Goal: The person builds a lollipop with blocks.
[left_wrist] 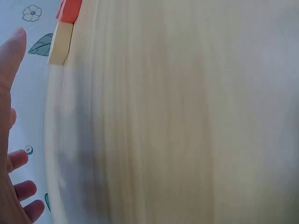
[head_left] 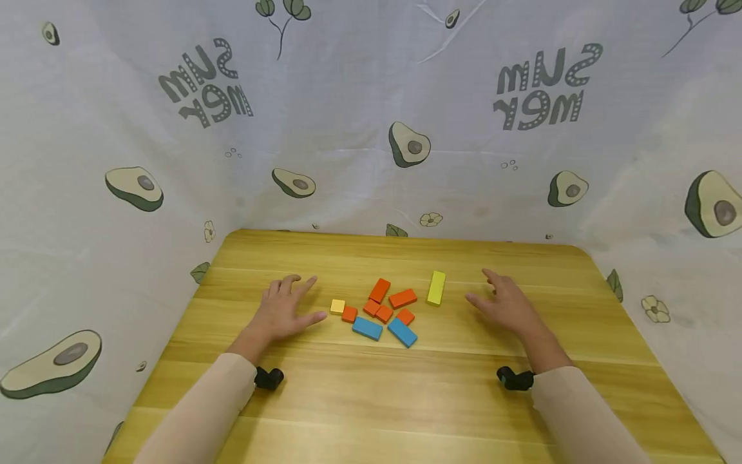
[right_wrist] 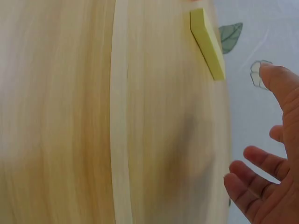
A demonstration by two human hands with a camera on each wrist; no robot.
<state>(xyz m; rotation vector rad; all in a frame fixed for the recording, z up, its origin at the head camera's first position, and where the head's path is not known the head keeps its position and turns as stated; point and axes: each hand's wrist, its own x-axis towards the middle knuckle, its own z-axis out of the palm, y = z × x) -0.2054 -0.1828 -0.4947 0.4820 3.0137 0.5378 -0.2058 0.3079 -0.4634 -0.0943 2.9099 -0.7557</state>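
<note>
Several coloured blocks lie loosely grouped mid-table in the head view. Among them are a small yellow-orange cube [head_left: 337,307], a long yellow-green block [head_left: 436,288], and two blue blocks [head_left: 368,328]. Red-orange blocks [head_left: 379,290], some long and some small, lie between these. My left hand [head_left: 283,310] hovers with spread fingers just left of the yellow-orange cube, its thumb pointing toward it. To the right of the yellow-green block [right_wrist: 208,44], my right hand [head_left: 509,308] is held with fingers loosely extended. Neither hand holds anything.
The wooden table [head_left: 359,412] has rounded far corners. A white cloth [head_left: 348,96] printed with avocados hangs behind it and along both sides. A dark wrist camera [head_left: 269,378] sits at the left sleeve, and another dark camera [head_left: 514,379] at the right one.
</note>
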